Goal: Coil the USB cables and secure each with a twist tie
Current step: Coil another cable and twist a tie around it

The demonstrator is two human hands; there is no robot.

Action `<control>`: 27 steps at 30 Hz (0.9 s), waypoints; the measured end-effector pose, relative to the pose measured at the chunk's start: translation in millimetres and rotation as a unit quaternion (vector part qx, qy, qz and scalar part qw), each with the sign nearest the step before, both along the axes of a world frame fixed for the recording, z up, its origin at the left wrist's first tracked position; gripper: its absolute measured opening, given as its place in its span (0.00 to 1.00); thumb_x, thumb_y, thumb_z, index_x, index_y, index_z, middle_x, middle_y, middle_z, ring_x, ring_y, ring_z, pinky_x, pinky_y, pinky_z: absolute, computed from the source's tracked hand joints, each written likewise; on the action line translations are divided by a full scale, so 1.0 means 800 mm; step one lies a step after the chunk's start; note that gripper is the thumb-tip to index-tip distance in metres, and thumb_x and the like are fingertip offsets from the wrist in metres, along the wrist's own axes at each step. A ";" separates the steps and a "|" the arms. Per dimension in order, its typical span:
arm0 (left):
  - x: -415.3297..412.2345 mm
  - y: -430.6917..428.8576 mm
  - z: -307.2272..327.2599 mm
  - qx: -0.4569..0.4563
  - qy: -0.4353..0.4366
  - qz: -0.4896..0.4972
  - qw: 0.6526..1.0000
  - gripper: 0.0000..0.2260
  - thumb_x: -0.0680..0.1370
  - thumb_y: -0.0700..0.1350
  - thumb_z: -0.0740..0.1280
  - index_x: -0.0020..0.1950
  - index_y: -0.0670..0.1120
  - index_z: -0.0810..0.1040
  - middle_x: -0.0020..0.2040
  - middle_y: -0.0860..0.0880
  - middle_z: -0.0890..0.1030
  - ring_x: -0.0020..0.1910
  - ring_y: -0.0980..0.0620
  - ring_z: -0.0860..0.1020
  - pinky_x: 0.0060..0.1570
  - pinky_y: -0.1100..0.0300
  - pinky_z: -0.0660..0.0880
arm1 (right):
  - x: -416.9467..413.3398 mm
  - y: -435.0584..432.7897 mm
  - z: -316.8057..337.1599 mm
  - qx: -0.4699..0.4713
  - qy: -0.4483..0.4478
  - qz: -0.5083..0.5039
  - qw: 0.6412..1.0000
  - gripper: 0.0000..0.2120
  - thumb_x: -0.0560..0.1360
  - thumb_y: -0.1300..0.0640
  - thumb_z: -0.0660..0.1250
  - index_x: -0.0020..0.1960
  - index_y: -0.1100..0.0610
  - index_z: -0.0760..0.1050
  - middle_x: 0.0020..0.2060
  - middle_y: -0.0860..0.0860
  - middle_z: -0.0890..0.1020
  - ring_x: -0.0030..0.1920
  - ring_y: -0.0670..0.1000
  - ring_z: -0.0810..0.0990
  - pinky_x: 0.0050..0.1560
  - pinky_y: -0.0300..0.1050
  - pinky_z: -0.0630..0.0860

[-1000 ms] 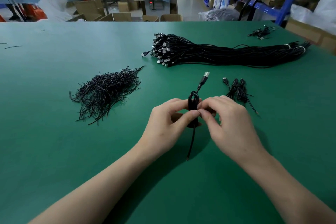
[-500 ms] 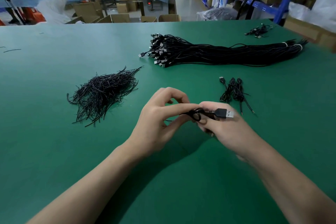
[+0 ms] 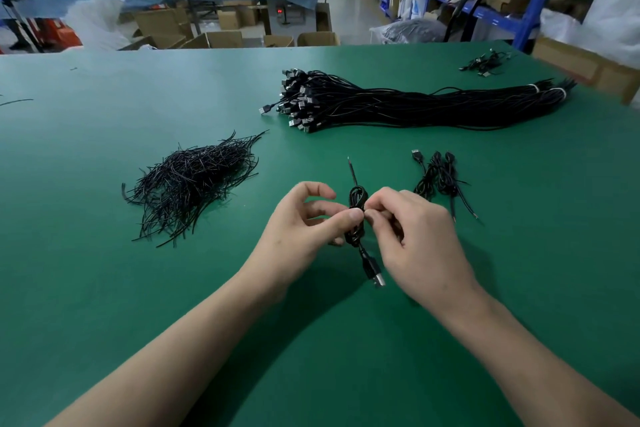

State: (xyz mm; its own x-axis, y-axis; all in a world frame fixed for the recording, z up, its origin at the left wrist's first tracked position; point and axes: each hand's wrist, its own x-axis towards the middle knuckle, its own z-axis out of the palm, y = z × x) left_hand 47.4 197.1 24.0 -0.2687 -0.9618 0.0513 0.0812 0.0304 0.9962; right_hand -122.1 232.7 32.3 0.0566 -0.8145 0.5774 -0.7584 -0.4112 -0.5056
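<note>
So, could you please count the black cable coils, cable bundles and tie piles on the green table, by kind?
Black coiled USB cable, in the grip of left hand and right hand: 1
Finished black cable coils lying beside it: 2, it seems
Long bundle of straight black USB cables: 1
Small far cluster of black cables: 1
Pile of thin black twist ties: 1
Total: 6

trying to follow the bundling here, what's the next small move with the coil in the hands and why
Probably twist the tie tight at the coil's waist. Both the left hand and right hand pinch the coiled cable at its middle; the tie itself is hidden under the fingers. Finished coils lie to the right.
</note>
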 end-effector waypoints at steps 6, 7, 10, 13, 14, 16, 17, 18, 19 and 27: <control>0.004 0.000 0.001 -0.039 -0.037 -0.067 0.996 0.13 0.72 0.46 0.76 0.54 0.43 0.85 0.46 0.47 0.86 0.44 0.54 0.81 0.48 0.61 0.79 | -0.002 -0.001 -0.001 0.059 -0.026 0.016 0.998 0.09 0.79 0.61 0.68 0.41 0.52 0.75 0.31 0.45 0.75 0.32 0.44 0.72 0.33 0.34 0.64; 0.004 0.001 0.002 -0.070 -0.053 -0.055 0.995 0.12 0.73 0.44 0.76 0.55 0.43 0.85 0.47 0.47 0.86 0.45 0.54 0.82 0.51 0.57 0.79 | -0.003 -0.002 -0.001 0.077 -0.056 0.024 0.995 0.09 0.79 0.60 0.68 0.40 0.51 0.75 0.30 0.47 0.76 0.31 0.45 0.71 0.32 0.34 0.64; 0.008 0.001 0.005 -0.221 -0.156 -0.006 0.963 0.09 0.75 0.41 0.76 0.54 0.48 0.85 0.48 0.52 0.86 0.49 0.54 0.83 0.52 0.56 0.78 | -0.006 -0.006 -0.001 0.141 -0.149 0.068 0.976 0.07 0.79 0.57 0.67 0.41 0.51 0.77 0.31 0.45 0.78 0.32 0.43 0.72 0.35 0.38 0.67; 0.011 -0.001 0.007 -0.345 -0.209 0.049 0.914 0.10 0.74 0.40 0.77 0.54 0.49 0.87 0.45 0.54 0.80 0.47 0.56 0.78 0.47 0.68 0.70 | -0.008 -0.008 -0.004 0.201 -0.258 0.132 0.936 0.06 0.76 0.53 0.66 0.43 0.53 0.78 0.29 0.47 0.74 0.33 0.49 0.72 0.37 0.53 0.68; 0.012 -0.002 0.008 -0.371 -0.217 0.059 0.901 0.10 0.74 0.39 0.77 0.54 0.49 0.87 0.44 0.53 0.78 0.45 0.57 0.77 0.47 0.69 0.69 | -0.008 -0.009 -0.005 0.211 -0.278 0.145 0.926 0.06 0.75 0.53 0.66 0.43 0.54 0.79 0.30 0.50 0.74 0.33 0.52 0.71 0.36 0.55 0.68; 0.012 -0.001 0.009 -0.402 -0.232 0.061 0.884 0.11 0.75 0.38 0.77 0.54 0.50 0.86 0.42 0.51 0.75 0.41 0.56 0.74 0.44 0.68 0.69 | -0.008 -0.009 -0.005 0.218 -0.288 0.156 0.919 0.05 0.75 0.53 0.67 0.44 0.54 0.79 0.30 0.52 0.73 0.33 0.53 0.70 0.36 0.55 0.67; 0.013 0.000 0.009 -0.399 -0.234 0.053 0.885 0.10 0.75 0.38 0.76 0.54 0.50 0.86 0.40 0.51 0.75 0.39 0.56 0.74 0.43 0.67 0.69 | -0.009 -0.009 -0.005 0.220 -0.286 0.155 0.920 0.06 0.75 0.53 0.66 0.45 0.54 0.79 0.30 0.51 0.74 0.33 0.52 0.71 0.36 0.55 0.68; 0.013 0.001 0.008 -0.378 -0.229 0.039 0.896 0.09 0.77 0.40 0.75 0.54 0.51 0.86 0.38 0.53 0.76 0.37 0.56 0.74 0.41 0.66 0.69 | -0.009 -0.009 -0.006 0.217 -0.276 0.148 0.925 0.06 0.75 0.52 0.66 0.45 0.53 0.80 0.30 0.49 0.75 0.33 0.51 0.72 0.37 0.55 0.69; 0.013 0.002 0.008 -0.335 -0.212 0.022 0.918 0.07 0.78 0.43 0.73 0.53 0.53 0.86 0.35 0.54 0.77 0.34 0.56 0.75 0.39 0.63 0.70 | -0.010 -0.009 -0.006 0.204 -0.251 0.134 0.937 0.06 0.76 0.51 0.65 0.46 0.52 0.80 0.31 0.48 0.76 0.33 0.49 0.73 0.38 0.53 0.71; 0.005 0.004 0.013 -0.039 -0.042 -0.041 0.998 0.11 0.79 0.54 0.70 0.50 0.47 0.83 0.44 0.44 0.87 0.44 0.47 0.86 0.35 0.62 0.77 | -0.002 0.001 0.001 -0.008 0.029 0.026 0.999 0.07 0.77 0.65 0.66 0.44 0.55 0.76 0.34 0.41 0.73 0.38 0.46 0.70 0.39 0.40 0.68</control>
State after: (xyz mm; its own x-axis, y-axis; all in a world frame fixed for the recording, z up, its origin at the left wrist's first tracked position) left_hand 51.4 200.0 34.7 -0.3529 -0.9303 0.1003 0.0038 0.1057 0.9944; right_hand -123.6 233.7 32.9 0.1321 -0.8004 0.5847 -0.7640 -0.4580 -0.4545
